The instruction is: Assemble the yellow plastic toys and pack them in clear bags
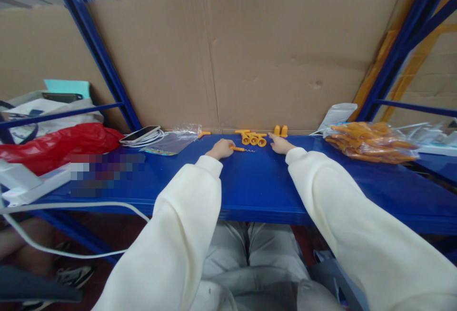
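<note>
Corkscrew [239,149] pinched in left hand [221,149], roughly parallel to back edge of bench [257,182], spiral toward right hand [281,145], grip unclear.

The left hand [222,149] is pinching the ribbed end of an orange corkscrew [239,149], its metal spiral pointing right above the blue tabletop [257,187], while the right hand [280,144] is reaching between a cluster of orange pieces with round open ends [253,139] and two orange caps [281,131], contact being hard to tell. Along the cardboard panel [271,54], a clear plastic bag [178,140] and a coiled white cable [153,136] are lying on the left, and a clear bag of orange pieces [367,143] is resting on the right.
</note>
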`<action>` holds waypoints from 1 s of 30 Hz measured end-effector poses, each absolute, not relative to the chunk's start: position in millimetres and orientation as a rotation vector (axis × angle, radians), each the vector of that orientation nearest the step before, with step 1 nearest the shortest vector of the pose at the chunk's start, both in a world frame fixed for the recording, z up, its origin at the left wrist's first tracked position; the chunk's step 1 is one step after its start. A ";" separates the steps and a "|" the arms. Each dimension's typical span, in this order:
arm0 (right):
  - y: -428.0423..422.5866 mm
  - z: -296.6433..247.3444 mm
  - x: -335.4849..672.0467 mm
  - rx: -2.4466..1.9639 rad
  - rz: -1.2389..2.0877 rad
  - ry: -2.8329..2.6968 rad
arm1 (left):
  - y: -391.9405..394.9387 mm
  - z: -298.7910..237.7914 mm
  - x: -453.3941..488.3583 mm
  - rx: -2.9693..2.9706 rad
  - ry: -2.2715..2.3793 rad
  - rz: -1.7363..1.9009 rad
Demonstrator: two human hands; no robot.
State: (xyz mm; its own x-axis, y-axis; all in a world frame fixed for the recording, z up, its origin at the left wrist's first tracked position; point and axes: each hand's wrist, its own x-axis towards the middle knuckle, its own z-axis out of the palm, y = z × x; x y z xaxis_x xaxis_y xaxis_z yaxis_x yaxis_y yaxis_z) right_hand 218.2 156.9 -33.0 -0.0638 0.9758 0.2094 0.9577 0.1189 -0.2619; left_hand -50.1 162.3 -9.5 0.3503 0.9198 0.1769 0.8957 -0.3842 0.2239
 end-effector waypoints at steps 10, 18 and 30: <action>170.4 -3.3 246.2 -2.238 -0.130 -1.784 | 152.4 -2.1 -45.2 2.451 1.684 0.319; 190.3 -7.3 251.1 -2.250 -0.106 -1.804 | 153.6 -2.5 -44.8 2.421 1.615 0.304; 184.4 -4.2 262.1 -2.428 -0.045 -1.733 | 153.5 -3.1 -45.1 2.434 1.622 0.320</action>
State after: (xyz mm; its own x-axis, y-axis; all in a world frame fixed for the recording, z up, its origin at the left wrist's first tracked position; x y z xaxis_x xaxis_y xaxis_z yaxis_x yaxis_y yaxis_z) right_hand 262.1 184.4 -4.2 0.3287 0.9373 0.1160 0.9421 -0.3167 -0.1105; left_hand -45.1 153.5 -3.1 0.3745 0.9246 0.0693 0.8816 -0.3782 0.2825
